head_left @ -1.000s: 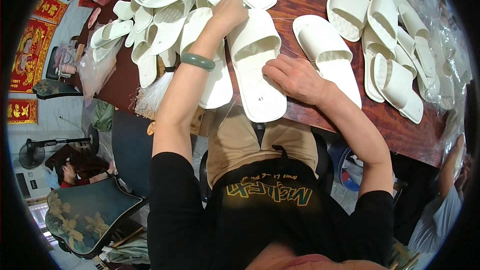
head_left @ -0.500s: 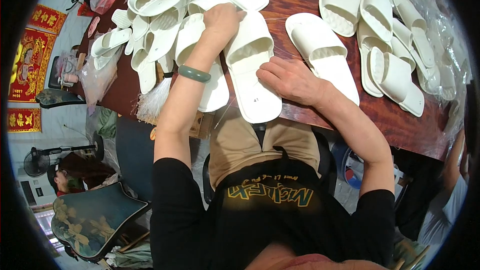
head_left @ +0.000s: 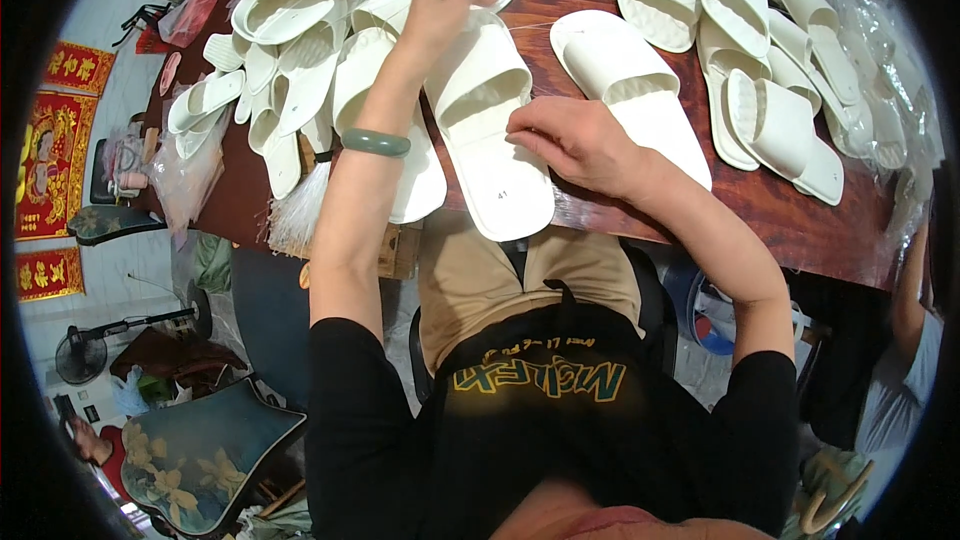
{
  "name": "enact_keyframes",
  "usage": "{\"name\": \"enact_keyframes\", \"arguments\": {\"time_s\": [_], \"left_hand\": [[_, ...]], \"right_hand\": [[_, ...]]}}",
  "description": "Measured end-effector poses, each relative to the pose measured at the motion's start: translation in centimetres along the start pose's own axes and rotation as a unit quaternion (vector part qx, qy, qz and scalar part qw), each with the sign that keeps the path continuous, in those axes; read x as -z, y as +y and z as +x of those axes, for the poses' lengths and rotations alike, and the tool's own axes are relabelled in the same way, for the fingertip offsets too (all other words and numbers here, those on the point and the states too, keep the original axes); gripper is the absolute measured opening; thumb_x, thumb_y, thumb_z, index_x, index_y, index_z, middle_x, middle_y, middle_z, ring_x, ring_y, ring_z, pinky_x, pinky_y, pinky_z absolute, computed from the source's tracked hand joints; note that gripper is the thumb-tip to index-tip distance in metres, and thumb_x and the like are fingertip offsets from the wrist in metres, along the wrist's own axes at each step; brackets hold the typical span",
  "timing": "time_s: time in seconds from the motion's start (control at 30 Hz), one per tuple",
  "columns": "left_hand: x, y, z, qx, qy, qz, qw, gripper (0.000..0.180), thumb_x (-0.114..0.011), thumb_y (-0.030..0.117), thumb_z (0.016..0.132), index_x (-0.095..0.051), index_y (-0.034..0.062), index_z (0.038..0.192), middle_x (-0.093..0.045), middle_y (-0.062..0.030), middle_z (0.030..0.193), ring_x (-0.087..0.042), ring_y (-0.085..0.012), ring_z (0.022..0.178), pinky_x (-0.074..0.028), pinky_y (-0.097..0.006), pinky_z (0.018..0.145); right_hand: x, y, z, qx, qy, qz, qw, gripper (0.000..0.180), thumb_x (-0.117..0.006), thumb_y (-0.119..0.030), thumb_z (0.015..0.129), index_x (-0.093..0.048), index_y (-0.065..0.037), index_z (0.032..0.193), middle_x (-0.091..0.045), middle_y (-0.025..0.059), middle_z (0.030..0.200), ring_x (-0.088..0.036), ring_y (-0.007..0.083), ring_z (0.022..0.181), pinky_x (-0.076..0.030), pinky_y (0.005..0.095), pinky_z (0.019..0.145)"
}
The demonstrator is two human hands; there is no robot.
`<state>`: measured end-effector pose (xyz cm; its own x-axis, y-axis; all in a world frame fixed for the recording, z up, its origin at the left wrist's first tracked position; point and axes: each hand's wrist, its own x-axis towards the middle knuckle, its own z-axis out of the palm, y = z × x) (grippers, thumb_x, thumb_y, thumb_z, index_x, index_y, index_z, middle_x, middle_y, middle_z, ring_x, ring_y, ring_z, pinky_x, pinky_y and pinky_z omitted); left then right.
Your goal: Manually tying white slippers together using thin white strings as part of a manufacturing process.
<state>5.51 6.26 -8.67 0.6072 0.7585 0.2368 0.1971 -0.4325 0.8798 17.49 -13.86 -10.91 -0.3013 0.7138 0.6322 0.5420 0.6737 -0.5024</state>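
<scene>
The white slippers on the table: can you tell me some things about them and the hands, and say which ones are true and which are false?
1. The left hand rests on the toe end of a white slipper. True.
2. The right hand is up in the air, far from any slipper. False: it lies on the side of that same slipper.
3. A green bangle sits on the left wrist. True.
4. The table is blue plastic. False: it is dark reddish wood.
5. More white slippers are heaped in a pile at the left. True.
</scene>
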Motion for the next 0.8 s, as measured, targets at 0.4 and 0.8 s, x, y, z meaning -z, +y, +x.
{"name": "enact_keyframes", "arguments": {"time_s": [0.4,0.8], "left_hand": [[-8.5,1.4,2.3,0.056,-0.191,0.028,0.98,0.014,-0.058,0.016,0.084,-0.063,0.0037,0.089,-0.06,0.0011,0.075,-0.05,-0.0063,0.062,-0.037,-0.02,0.053],[-8.0,0.9,1.8,0.07,-0.2,-0.027,0.977,0.018,-0.058,0.018,0.085,-0.063,0.0028,0.094,-0.063,-0.0029,0.084,-0.056,-0.0107,0.074,-0.043,-0.025,0.065]], "right_hand": [[3.2,-7.5,-6.1,-0.43,0.208,0.259,0.84,0.01,-0.055,-0.009,0.089,-0.06,-0.001,0.09,-0.057,-0.0022,0.074,-0.047,0.0005,0.06,-0.037,0.0159,0.051],[3.6,-8.0,-7.4,-0.472,0.155,-0.09,0.863,0.013,-0.059,-0.011,0.072,-0.061,0.002,0.07,-0.058,0.0166,0.061,-0.057,0.0243,0.054,-0.046,0.0325,0.055]]}}
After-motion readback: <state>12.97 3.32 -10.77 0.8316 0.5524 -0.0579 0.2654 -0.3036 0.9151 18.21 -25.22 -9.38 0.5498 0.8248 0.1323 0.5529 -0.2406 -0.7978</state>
